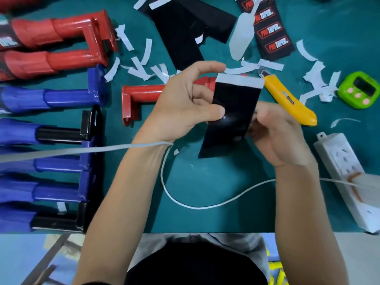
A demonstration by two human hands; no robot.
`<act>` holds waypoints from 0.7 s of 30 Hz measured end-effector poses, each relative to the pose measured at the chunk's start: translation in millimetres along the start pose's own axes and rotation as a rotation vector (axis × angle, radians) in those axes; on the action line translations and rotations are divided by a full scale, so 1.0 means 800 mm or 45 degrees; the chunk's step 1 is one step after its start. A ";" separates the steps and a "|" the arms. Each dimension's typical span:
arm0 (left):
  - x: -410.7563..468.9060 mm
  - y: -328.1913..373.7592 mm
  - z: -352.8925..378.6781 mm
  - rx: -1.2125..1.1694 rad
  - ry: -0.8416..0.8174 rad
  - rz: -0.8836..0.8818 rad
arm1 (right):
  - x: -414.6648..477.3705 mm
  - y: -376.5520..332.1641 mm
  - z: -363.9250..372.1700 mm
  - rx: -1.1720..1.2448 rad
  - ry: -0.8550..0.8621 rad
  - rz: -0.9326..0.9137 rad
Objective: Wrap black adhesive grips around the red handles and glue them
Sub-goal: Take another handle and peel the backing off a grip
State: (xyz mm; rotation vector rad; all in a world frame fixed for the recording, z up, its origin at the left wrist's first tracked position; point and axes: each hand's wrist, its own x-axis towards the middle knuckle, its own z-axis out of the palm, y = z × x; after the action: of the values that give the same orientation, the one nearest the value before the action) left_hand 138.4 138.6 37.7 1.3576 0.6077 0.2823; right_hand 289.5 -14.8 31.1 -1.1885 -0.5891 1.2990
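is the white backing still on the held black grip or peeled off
Still on: a white strip covers the top edge of the black grip; elsewhere, cannot tell.

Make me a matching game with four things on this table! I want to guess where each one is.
Things:
1. flat black adhesive grip sheet
2. yellow plastic utility knife
3. small green plastic timer
4. long white plastic power strip

Places:
A. on the right, nearest the person
B. pinched between the left hand and the right hand
C. far right, beside white paper scraps
D. lying just beyond the right hand

Pairs: 1-B, 2-D, 3-C, 4-A.
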 end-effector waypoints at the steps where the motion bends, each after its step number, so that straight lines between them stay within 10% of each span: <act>1: 0.000 0.000 0.000 0.046 0.000 0.002 | 0.002 0.001 0.002 -0.025 0.063 -0.022; 7: 0.000 -0.006 0.002 0.262 -0.012 0.001 | 0.016 0.027 0.010 -0.314 0.545 -0.015; 21: 0.001 -0.025 0.013 0.462 0.322 0.071 | 0.023 0.039 0.011 -0.361 0.410 -0.158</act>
State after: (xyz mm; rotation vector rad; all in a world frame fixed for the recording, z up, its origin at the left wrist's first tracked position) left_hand 141.4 126.1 19.1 1.7041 0.8627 0.4067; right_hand 273.3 0.2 1.2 -1.5331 -0.6116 0.9134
